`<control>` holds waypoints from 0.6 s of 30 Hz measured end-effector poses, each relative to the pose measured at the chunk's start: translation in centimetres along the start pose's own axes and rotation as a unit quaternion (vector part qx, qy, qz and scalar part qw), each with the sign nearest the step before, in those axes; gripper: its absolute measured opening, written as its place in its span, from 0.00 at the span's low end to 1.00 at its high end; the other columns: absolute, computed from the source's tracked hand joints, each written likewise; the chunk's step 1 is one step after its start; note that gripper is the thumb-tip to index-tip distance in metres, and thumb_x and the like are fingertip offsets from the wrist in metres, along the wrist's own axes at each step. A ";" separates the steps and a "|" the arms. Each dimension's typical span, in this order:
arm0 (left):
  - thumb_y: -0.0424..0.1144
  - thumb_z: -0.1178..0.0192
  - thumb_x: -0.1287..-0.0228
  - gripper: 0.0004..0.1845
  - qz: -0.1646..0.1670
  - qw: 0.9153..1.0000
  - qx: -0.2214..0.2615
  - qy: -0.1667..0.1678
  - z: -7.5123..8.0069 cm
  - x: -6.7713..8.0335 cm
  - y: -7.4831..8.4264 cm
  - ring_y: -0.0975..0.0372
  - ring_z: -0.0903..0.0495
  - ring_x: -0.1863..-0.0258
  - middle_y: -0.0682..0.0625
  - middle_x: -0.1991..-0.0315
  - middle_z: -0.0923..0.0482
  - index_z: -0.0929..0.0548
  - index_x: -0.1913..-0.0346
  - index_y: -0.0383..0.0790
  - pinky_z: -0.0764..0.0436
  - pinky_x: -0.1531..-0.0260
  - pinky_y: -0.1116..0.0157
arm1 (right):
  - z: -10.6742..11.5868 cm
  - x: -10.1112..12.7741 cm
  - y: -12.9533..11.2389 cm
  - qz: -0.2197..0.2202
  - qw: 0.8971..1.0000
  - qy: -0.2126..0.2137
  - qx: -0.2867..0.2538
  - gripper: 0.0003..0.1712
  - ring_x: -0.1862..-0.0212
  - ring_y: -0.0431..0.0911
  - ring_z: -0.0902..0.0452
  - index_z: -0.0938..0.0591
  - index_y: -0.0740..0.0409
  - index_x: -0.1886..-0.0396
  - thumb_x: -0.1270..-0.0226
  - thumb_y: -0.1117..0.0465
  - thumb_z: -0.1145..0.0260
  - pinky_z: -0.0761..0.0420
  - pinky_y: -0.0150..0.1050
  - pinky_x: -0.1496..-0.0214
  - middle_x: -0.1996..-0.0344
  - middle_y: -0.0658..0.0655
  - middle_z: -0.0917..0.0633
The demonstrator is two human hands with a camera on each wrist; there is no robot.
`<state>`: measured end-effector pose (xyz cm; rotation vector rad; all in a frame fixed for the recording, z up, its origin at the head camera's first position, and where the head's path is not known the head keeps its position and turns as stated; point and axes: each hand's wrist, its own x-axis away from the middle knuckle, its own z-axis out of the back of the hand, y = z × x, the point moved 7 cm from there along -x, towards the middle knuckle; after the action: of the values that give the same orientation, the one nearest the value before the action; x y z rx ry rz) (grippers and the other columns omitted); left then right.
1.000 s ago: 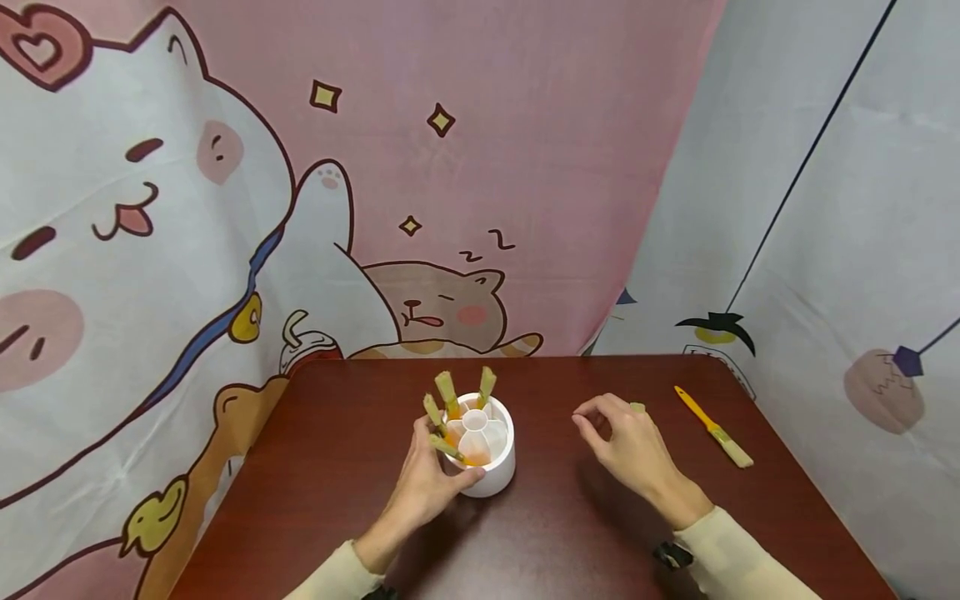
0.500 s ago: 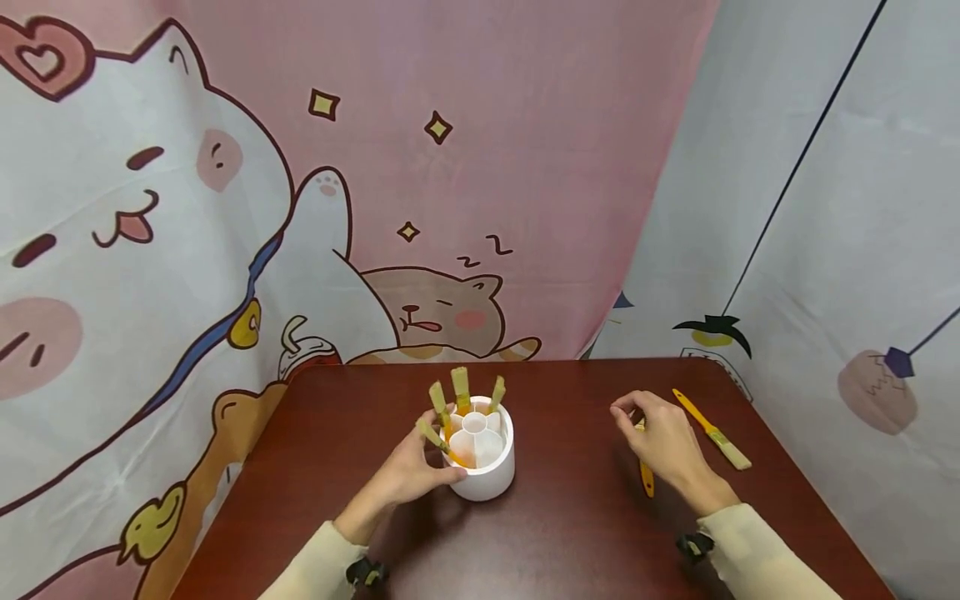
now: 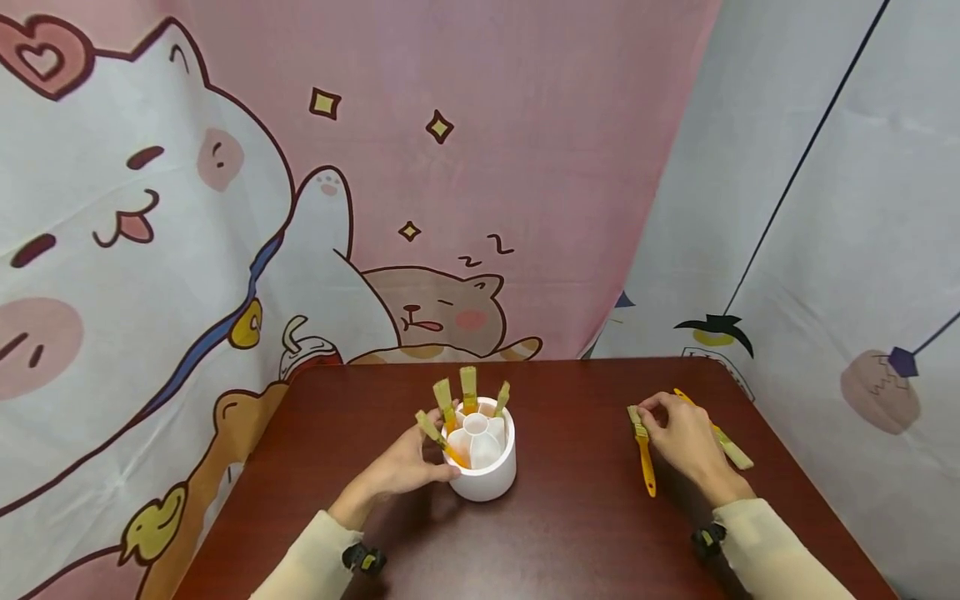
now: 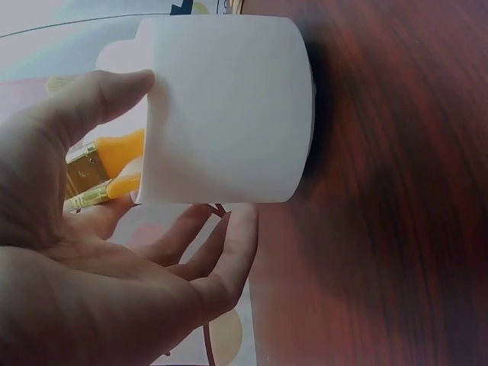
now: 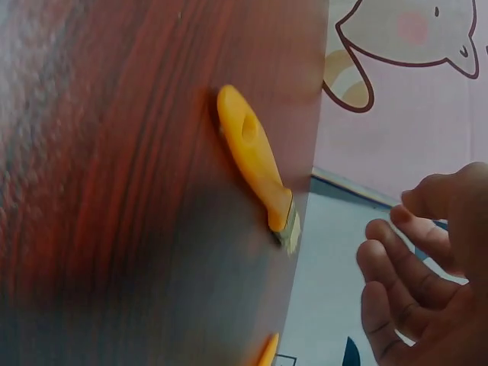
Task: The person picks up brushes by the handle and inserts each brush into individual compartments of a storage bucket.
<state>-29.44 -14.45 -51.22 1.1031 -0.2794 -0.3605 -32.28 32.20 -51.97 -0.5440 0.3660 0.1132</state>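
At the middle of a dark red counter [image 3: 558, 533], a person's left hand [image 3: 401, 465] grips one white holder [image 3: 491, 481] with four brushes [image 3: 468, 382] standing bristle end up. To the right lie two more: one yellow-handled brush [image 3: 647, 467] and, farther right, a second brush [image 3: 738, 455], partly hidden by the right hand [image 3: 684, 437], whose loosely bent fingers hover just beside the first.

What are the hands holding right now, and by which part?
The left hand holds the white brush holder by its left side, thumb at the rim; the right hand holds nothing.
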 end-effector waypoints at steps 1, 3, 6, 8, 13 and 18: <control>0.35 0.16 0.35 0.57 -0.006 1.000 -0.001 0.000 0.0 0.1 0.1 0.36 0.29 0.14 0.36 0.14 0.25 0.36 0.07 0.42 0.33 0.16 0.24 | 0.0 0.0 0.2 -0.005 1.000 -0.005 0.003 0.06 0.76 0.44 0.29 0.08 0.58 0.48 0.18 0.61 0.23 0.28 0.36 0.74 0.67 0.56 0.10; 0.35 0.16 0.35 0.57 -0.015 1.000 0.000 0.004 -0.1 0.2 0.2 0.35 0.25 0.17 0.33 0.16 0.25 0.38 0.08 0.38 0.24 0.21 0.27 | 0.0 -0.1 0.5 -0.009 1.000 -0.013 0.008 0.06 0.74 0.45 0.27 0.08 0.58 0.48 0.18 0.61 0.23 0.27 0.37 0.73 0.67 0.56 0.10; 0.37 0.15 0.35 0.59 -0.018 1.000 -0.003 0.024 -0.2 0.6 0.2 0.36 0.19 0.23 0.31 0.18 0.24 0.40 0.08 0.36 0.16 0.27 0.31 | 0.0 -0.2 0.9 -0.019 0.999 -0.023 0.017 0.06 0.69 0.46 0.23 0.08 0.58 0.49 0.18 0.61 0.24 0.24 0.39 0.69 0.64 0.57 0.08; 0.38 0.13 0.37 0.60 -0.017 0.999 -0.014 0.047 -0.5 0.8 0.2 0.39 0.14 0.27 0.31 0.21 0.22 0.40 0.08 0.36 0.12 0.31 0.36 | 0.0 -0.2 1.2 -0.027 0.999 -0.029 0.022 0.07 0.66 0.47 0.19 0.08 0.57 0.49 0.18 0.59 0.24 0.22 0.41 0.66 0.62 0.57 0.07; 0.42 0.07 0.43 0.62 -0.002 0.991 -0.046 0.124 -1.5 1.6 0.6 0.46 0.10 0.35 0.32 0.25 0.20 0.36 0.12 0.35 0.12 0.33 0.40 | -0.1 -0.5 2.0 -0.055 0.996 -0.054 0.035 0.10 0.63 0.49 0.15 0.08 0.57 0.48 0.18 0.55 0.24 0.19 0.44 0.64 0.61 0.56 0.07; 0.49 0.05 0.47 0.63 0.012 0.981 -0.067 0.182 -2.4 2.1 1.4 0.40 0.18 0.24 0.30 0.20 0.25 0.34 0.14 0.35 0.20 0.23 0.34 | -0.6 -0.6 2.9 -0.080 0.991 -0.094 0.053 0.17 0.61 0.52 0.14 0.10 0.63 0.46 0.18 0.53 0.25 0.16 0.49 0.63 0.60 0.59 0.08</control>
<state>-26.35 -12.82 -50.91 1.0094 0.0551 -0.1484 -33.58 34.33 -53.67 -0.4522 0.1420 -0.0104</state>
